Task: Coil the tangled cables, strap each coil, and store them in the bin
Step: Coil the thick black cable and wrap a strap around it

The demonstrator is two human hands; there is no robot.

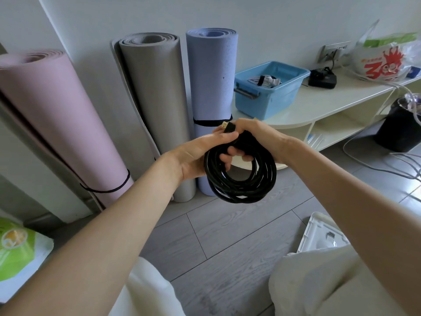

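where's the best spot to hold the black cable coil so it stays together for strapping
Grip the black cable coil at its top, where the loops bunch and the plug end sits, coming from above. Both the left hand and right hand already clamp there; the lower loops hang free and would probably spread.

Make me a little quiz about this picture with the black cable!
1. True or false: the coil lies in the bin.
2. Which hand has fingers poking through the coil? A left B right
3. Fill in: the mat nearest the bin is ____.

Key: 1 false, both hands hold it above the floor. 2 B. 3 blue.
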